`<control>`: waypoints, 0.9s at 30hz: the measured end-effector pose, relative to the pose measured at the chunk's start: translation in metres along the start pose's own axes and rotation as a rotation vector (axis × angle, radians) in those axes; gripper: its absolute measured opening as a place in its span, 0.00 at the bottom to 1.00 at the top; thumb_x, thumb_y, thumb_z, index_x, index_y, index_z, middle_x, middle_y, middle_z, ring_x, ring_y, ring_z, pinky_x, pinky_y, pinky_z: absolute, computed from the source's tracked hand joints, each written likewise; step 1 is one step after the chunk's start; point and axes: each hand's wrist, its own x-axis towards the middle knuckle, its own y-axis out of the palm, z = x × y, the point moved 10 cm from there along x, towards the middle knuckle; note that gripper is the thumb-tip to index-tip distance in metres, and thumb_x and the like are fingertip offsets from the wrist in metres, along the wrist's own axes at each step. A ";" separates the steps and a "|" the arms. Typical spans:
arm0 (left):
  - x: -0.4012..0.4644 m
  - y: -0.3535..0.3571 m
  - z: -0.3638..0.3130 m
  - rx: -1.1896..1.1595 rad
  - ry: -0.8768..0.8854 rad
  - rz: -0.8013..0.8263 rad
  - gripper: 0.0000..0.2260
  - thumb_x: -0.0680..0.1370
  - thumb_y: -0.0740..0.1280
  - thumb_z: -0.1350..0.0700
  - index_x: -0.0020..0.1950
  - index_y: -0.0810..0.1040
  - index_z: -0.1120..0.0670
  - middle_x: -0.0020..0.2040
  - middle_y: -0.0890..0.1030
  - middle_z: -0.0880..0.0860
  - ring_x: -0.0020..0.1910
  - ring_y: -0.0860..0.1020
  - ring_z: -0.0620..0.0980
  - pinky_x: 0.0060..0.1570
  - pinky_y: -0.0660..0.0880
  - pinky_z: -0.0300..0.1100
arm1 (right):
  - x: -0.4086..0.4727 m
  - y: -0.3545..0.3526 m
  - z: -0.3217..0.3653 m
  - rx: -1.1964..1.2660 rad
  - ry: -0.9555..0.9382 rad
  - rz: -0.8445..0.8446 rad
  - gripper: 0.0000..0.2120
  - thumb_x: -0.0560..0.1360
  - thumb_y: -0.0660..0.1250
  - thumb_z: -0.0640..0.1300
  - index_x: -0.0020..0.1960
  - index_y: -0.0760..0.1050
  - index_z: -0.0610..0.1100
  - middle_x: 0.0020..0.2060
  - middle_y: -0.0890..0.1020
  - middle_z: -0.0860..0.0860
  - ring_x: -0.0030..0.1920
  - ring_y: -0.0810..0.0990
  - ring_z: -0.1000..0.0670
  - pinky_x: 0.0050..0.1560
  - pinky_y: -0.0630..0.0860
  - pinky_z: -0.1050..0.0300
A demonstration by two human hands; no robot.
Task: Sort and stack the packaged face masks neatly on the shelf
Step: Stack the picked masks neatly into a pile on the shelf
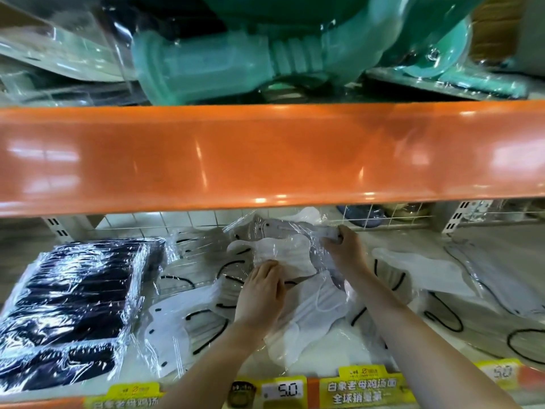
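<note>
Fingers (334,234) of right hand (343,249) curled over far edge of clear-wrapped face mask pack (283,252), pinching the plastic near its upper right corner. Fingers (269,268) of left hand (259,293) held close together, tips pressed flat on near edge of same pack; whether the thumb grips from beneath, cannot tell. Pack raised slightly and tilted, mid-shelf, above a loose heap of white mask packs (306,314). White masks inside, film creased and glaring.

Lower shelf (501,249) strewn with more packs: white masks with black ear loops (188,323) just left of left hand, overlapping one another; grey-white packs (427,270) right of right forearm, lying flat and askew; black ear loops (442,320) trailing near front right. Stack of black mask packs (73,293) at far left, wrapped in shiny film, well apart from both hands.

Along front edge, yellow price tags (362,389), one white label reading 5.0 (284,390). White wire grid (165,221) at back of shelf. Overhead, broad glossy orange shelf beam (271,154) across full width. Above it, teal plastic item in clear wrap (236,60), blurred, with further clear-wrapped goods (59,54) to left.
</note>
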 end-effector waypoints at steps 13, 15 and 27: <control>0.004 -0.012 0.006 -1.517 -0.659 0.091 0.22 0.80 0.57 0.41 0.52 0.79 0.58 0.49 0.82 0.57 0.48 0.81 0.52 0.48 0.77 0.48 | -0.116 0.022 0.090 -0.336 -0.913 -0.136 0.09 0.67 0.66 0.37 0.47 0.74 0.43 0.47 0.78 0.49 0.48 0.74 0.49 0.47 0.68 0.58; -0.001 -0.012 0.008 -1.636 -0.770 0.076 0.16 0.82 0.60 0.52 0.40 0.79 0.59 0.37 0.77 0.60 0.35 0.78 0.54 0.37 0.75 0.45 | -0.123 0.044 0.073 -0.345 -0.907 -0.006 0.12 0.67 0.68 0.44 0.49 0.71 0.47 0.52 0.75 0.51 0.52 0.73 0.50 0.49 0.68 0.58; -0.039 -0.034 0.052 -1.381 -0.864 -0.053 0.02 0.74 0.70 0.63 0.45 0.81 0.61 0.42 0.82 0.60 0.43 0.80 0.58 0.49 0.76 0.51 | -0.100 0.084 0.037 -0.199 -0.228 0.241 0.40 0.69 0.75 0.51 0.74 0.59 0.44 0.65 0.67 0.49 0.66 0.67 0.50 0.66 0.66 0.56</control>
